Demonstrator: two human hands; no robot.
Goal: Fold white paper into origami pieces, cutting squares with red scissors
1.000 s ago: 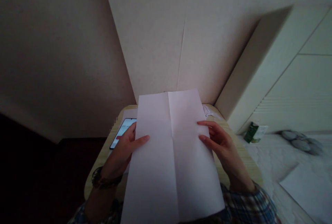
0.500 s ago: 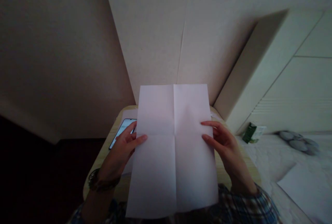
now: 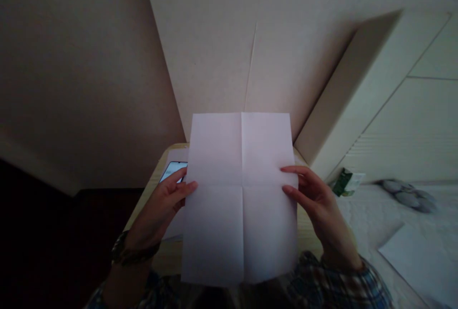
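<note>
The creased sheet (image 3: pixel 216 151) of white paper is held up between our two hands above the pale wooden table (image 3: pixel 309 235), with one fold line running down its middle and another crossing it. Our left hand (image 3: pixel 162 199) grips the left edge, thumb on the near face and the other fingers partly hidden behind it. Our right hand (image 3: pixel 320 199) holds the right edge, tips of thumb and forefinger slightly apart on the near face; how its remaining fingers sit we cannot fully tell. Beside our left fingers we see a lit phone (image 3: pixel 171 170) lying on other white paper (image 3: pixel 175 230), both partly covered. We wear a dark bracelet (image 3: pixel 134 254) on the left wrist and plaid sleeves (image 3: pixel 343 283). To our right, a green-and-white box (image 3: pixel 343 182) stands on white bedding (image 3: pixel 375 209), near a blurred grey object (image 3: pixel 408 195).
</note>
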